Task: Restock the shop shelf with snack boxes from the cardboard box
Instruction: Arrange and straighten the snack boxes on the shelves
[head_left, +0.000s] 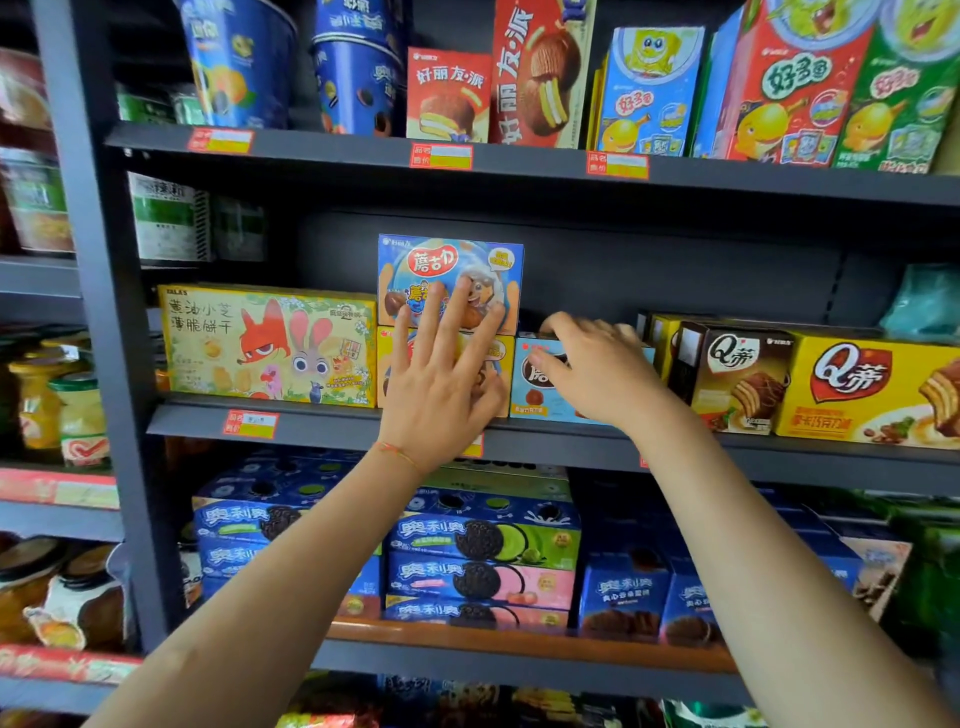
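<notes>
Mushroom box (450, 260) stacked on lower box (506, 358); cartoon box (267, 345) left, cake boxes (831, 384) right.

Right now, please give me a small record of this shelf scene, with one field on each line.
left hand: open, fingers spread flat on the stacked boxes
right hand: curled over the light blue box
stack: blue box on top of a yellow box
left neighbour: wide yellow fox-and-rabbit box
right neighbour: brown and yellow cake boxes
cardboard box: not in view

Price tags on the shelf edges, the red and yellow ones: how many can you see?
4 clearly: three on the top shelf edge, at left, middle and right, and one on the middle shelf edge at left. The arms partly hide maybe two more.
</notes>
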